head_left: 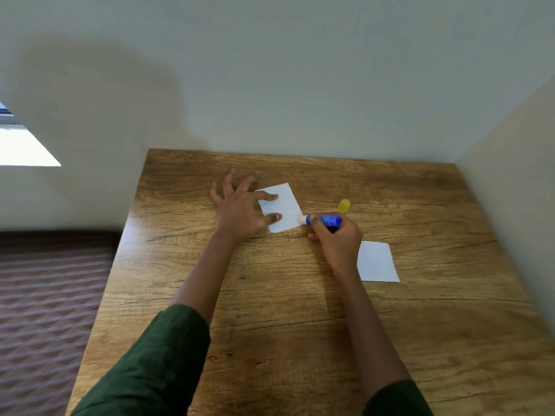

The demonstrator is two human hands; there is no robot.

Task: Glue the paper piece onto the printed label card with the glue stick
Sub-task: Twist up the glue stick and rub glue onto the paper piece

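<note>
We are pinning the paper piece point(286, 210), lying on the desk point(270, 310), under our left hand point(237, 211), fingers point(268, 196) splayed straight, forefinger and thumb pressing its left side. Thin and light, it is looking prone to slide or crease, so flat pressure is suiting it better than pinching. Our right hand point(336, 235) is gripping the blue glue stick point(326, 220), tip touching the sheet's right edge.

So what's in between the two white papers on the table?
The right hand, gripping a blue plastic glue stick, lies between the far white paper rectangle and the nearer white paper rectangle, seen in the head view.
</note>
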